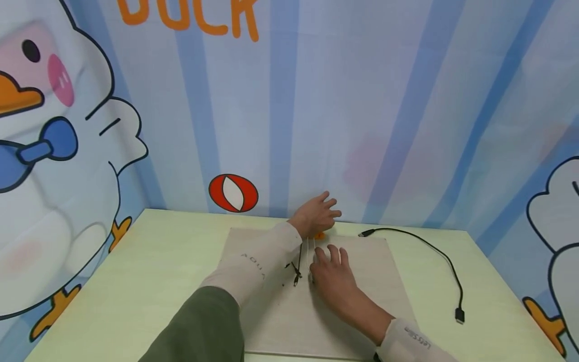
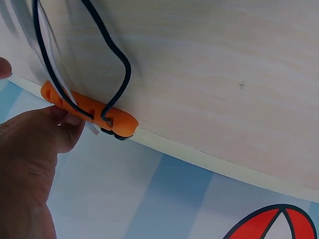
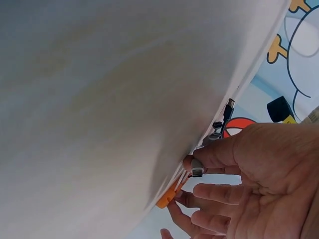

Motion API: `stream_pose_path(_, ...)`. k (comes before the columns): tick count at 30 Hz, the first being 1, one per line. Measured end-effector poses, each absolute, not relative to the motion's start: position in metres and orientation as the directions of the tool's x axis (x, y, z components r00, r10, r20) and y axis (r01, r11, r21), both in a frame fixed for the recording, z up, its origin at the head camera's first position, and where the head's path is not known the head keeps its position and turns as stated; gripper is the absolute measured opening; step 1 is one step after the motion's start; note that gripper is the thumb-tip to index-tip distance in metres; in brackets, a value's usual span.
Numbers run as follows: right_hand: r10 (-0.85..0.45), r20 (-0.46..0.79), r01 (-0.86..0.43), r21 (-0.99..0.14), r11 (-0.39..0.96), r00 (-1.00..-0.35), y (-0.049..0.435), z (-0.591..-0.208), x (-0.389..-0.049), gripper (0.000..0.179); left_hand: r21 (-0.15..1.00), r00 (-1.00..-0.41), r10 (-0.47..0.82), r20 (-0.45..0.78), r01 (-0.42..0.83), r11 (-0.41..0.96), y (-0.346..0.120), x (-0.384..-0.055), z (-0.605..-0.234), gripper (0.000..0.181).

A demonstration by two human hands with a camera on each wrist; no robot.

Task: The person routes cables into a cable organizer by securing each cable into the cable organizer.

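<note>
An orange slotted cable holder (image 2: 119, 122) lies at the table's back edge, with black cable (image 2: 122, 62) and white cable (image 2: 53, 47) in its slots. My left hand (image 1: 315, 213) pinches the holder's edge between thumb and finger in the left wrist view; its other fingers spread out in the head view. Nearer the front, my right hand (image 1: 334, 274) pinches a pale cable's metal-ended plug (image 3: 197, 169) between thumb and forefinger. Black plugs (image 3: 228, 108) of another cable show beyond that thumb. In the head view, a tied black cable (image 1: 297, 275) lies left of the right hand.
A grey-beige mat (image 1: 362, 301) lies under the hands on the pale table (image 1: 172, 261). To the right, a loose black cable (image 1: 445, 256) curves from the mat's back corner toward the front. A printed cloth backdrop (image 1: 325, 100) stands behind the table.
</note>
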State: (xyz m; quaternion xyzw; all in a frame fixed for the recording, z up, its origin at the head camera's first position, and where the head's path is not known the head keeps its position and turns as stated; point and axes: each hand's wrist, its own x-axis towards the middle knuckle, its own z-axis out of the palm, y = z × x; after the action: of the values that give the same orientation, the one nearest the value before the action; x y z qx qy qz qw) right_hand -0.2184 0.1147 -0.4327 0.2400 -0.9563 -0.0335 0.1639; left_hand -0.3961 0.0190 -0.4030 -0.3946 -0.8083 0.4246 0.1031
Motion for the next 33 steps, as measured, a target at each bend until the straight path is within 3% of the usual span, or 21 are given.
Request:
stream_pose_path(10,-0.463,0.27,-0.417,0.211,0.884,-0.844,0.11,-0.429,-0.217,0.006,-0.757,-0.658,0.744,-0.119,0.545,0.361,0.007,-0.395,-0.403,0.023)
stream_pose_path(33,-0.41,0.246,-0.374,0.178,0.91,-0.878,0.115,-0.422,-0.208,0.006,-0.727,-0.672,0.735,-0.093,0.55,0.411,0.001,-0.383,-0.4,0.026)
